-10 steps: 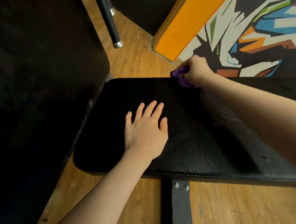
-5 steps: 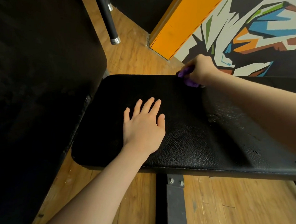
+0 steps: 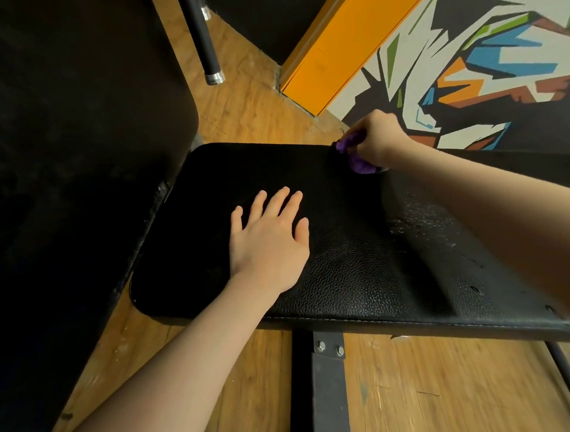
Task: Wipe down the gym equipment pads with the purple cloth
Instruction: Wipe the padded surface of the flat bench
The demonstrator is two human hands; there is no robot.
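Gripping the bunched purple cloth [image 3: 357,156] at the pad's [image 3: 364,264] upper edge, right hand [image 3: 377,138] curls tight; left hand [image 3: 270,240] lies flat, fingers spread, mid-frame.

Pad [image 3: 364,261] grained black leatherette; floor [image 3: 441,390] scuffed wood.

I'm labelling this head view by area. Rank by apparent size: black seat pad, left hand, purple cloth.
1. black seat pad
2. left hand
3. purple cloth, mostly hidden in the right hand

left hand [image 3: 268,240]: flat, fingers spread | right hand [image 3: 374,138]: seemingly fisted, gripping
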